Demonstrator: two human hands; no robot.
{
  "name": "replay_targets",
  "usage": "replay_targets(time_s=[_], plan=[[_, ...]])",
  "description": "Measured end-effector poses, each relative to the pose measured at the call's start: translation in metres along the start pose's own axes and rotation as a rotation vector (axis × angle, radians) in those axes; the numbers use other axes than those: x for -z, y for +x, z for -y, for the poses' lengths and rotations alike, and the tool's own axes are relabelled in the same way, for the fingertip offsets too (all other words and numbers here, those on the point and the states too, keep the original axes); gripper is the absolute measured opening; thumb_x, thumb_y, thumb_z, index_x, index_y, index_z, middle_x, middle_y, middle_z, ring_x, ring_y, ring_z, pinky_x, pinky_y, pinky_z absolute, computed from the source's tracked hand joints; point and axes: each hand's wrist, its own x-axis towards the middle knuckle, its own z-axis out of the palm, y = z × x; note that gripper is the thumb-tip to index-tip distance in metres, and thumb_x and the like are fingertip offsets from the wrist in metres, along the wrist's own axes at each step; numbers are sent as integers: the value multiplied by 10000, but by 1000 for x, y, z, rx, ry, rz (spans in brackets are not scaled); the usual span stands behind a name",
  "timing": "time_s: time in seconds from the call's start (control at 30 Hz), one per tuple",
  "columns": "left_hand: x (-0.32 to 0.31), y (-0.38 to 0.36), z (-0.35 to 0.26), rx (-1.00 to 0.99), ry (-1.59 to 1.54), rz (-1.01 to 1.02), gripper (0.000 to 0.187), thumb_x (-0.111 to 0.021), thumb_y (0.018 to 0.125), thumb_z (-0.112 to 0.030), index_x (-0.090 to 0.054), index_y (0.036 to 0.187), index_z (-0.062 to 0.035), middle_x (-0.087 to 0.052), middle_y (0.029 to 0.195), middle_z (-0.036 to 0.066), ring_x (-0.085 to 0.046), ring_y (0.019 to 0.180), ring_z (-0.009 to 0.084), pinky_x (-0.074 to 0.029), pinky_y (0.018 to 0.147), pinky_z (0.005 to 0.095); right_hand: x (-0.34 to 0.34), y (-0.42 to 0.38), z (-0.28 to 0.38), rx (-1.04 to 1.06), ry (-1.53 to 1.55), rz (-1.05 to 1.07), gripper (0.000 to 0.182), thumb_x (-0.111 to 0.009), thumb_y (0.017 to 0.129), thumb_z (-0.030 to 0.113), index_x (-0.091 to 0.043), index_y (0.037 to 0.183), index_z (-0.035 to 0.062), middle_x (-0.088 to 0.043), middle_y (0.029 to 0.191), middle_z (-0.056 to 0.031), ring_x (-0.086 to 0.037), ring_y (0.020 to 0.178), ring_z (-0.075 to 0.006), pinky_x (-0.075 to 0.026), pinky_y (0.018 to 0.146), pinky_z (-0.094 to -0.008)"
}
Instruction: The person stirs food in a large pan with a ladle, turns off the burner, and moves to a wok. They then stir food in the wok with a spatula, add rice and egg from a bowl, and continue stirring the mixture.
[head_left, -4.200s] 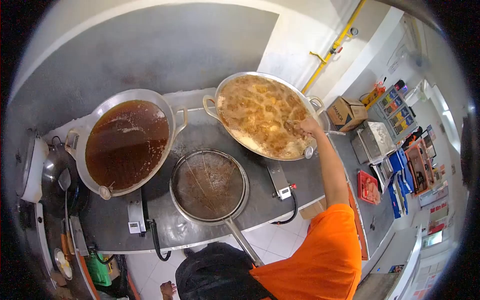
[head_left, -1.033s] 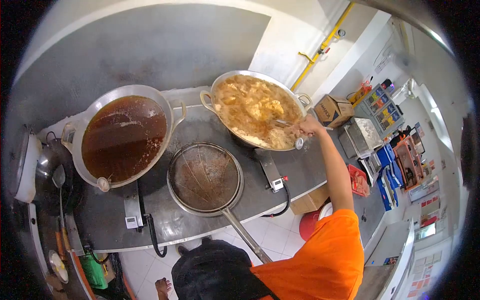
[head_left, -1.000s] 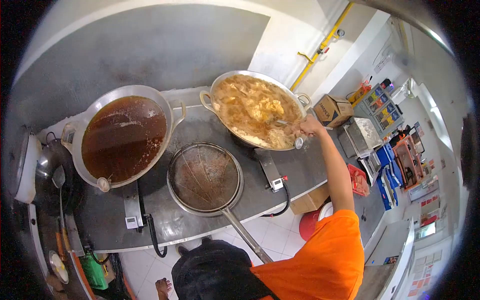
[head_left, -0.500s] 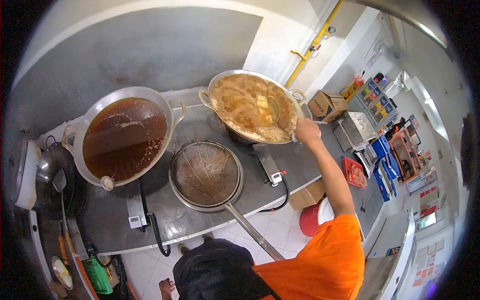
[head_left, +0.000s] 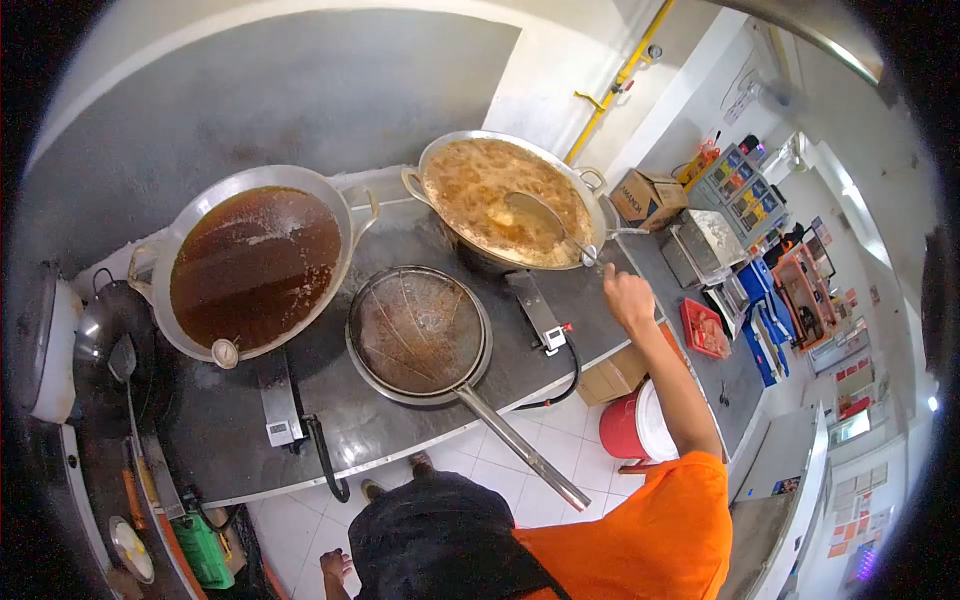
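Observation:
My right hand [head_left: 630,300] is closed around the handle end of a metal skimmer [head_left: 537,213], its index finger stretched along the handle. The skimmer's round head lies tilted in bubbling brown oil inside the right wok [head_left: 436,203], and the handle crosses the near right rim. Down by my side at the bottom hangs my left hand [head_left: 337,565], fingers loosely bent and nothing visible in it. Between the woks and my body, a large round mesh strainer [head_left: 415,330] rests over a pan, its long handle jutting past the counter edge.
A second wok [head_left: 340,200] of dark still oil stands left, with a dial thermometer [head_left: 225,353] at its rim. A dark pan with a spatula [head_left: 122,360] is farther left. At right are a cardboard box [head_left: 650,200], a red basket [head_left: 705,330] and a red bucket [head_left: 622,425].
My right hand has moved down and slightly right, away from the wok rim. The skimmer head has shifted and turned; the pale yellow piece beside it no longer shows.

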Motion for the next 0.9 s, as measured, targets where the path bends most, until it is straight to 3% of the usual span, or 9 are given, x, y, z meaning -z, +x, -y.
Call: replay_targets(time_s=[0.13, 0.3, 0.33, 0.37, 0.5, 0.7, 0.77, 0.8, 0.9], plan=[[18, -2, -15, 39, -188, 135, 296, -529, 883, -208, -537, 1109, -17, -632, 843, 114, -615, 656, 220, -513, 597, 377, 17, -24, -3, 13, -17, -4, 368, -545, 798, 68, -536, 1155, -19, -653, 763, -182, -673, 660, -295, -543, 546, -377], [17, -12, -31, 20, 53, -110, 222, -520, 874, -212, -552, 1015, -43, -610, 787, 76, -601, 629, 199, -476, 545, 348, 52, -54, 14, -11, -38, -81, 376, -543, 789, 49, -528, 1159, -15, -627, 747, -139, -659, 678, -283, -539, 557, -362], [31, -15, -38, 115, -245, 166, 215, -528, 870, -230, -568, 992, -57, -602, 747, 66, -589, 594, 183, -462, 503, 335, 58, -60, 19, -2, -34, -76, 376, -543, 789, 49, -528, 1159, -15, -627, 747, -139, -659, 678, -283, -539, 557, -362], [39, -6, -36, 122, -251, 156, 215, -528, 870, -230, -568, 992, -57, -602, 747, 66, -589, 594, 183, -462, 503, 335, 63, -67, 24, -18, 5, -116, 358, -547, 787, 50, -534, 1139, -13, -623, 743, -131, -656, 676, -279, -536, 554, -360], [32, -24, -23, -30, 168, -178, 200, -524, 872, -227, -572, 976, -63, -600, 727, 61, -596, 600, 181, -458, 482, 323, 63, -99, 53, 28, 90, -210, 325, -566, 770, 56, -546, 1088, -8, -624, 757, -122, -649, 658, -279, -528, 545, -360], [39, -11, -3, 45, 110, -52, 251, -503, 888, -237, -543, 1059, -58, -627, 835, 99, -625, 660, 219, -481, 519, 371, -16, -132, 109, 265, 213, -106, 390, -536, 786, 51, -530, 1165, -41, -626, 836, -154, -635, 699, -284, -546, 567, -374], [13, -35, -3, 93, 236, -256, 292, -492, 895, -252, -526, 1116, -64, -633, 923, 122, -633, 742, 244, -501, 601, 420, -41, -133, 126, 267, 206, -148, 399, -538, 785, 55, -528, 1173, -36, -623, 844, -155, -631, 719, -279, -541, 568, -374], [57, 4, 24, 105, -129, 175, 335, -492, 894, -263, -509, 1167, -69, -636, 970, 134, -632, 811, 265, -507, 677, 453, -55, -134, 133, 266, 238, -177, 373, -537, 767, 57, -544, 1130, -31, -617, 814, -149, -623, 687, -282, -531, 578, -369], [47, -2, 36, 44, -22, 65, 358, -499, 891, -262, -501, 1184, -56, -636, 967, 134, -631, 806, 261, -510, 671, 440, -87, -145, 143, 250, 341, -188, 330, -560, 758, 73, -575, 1074, -22, -615, 807, -153, -620, 673, -292, -520, 597, -373]])
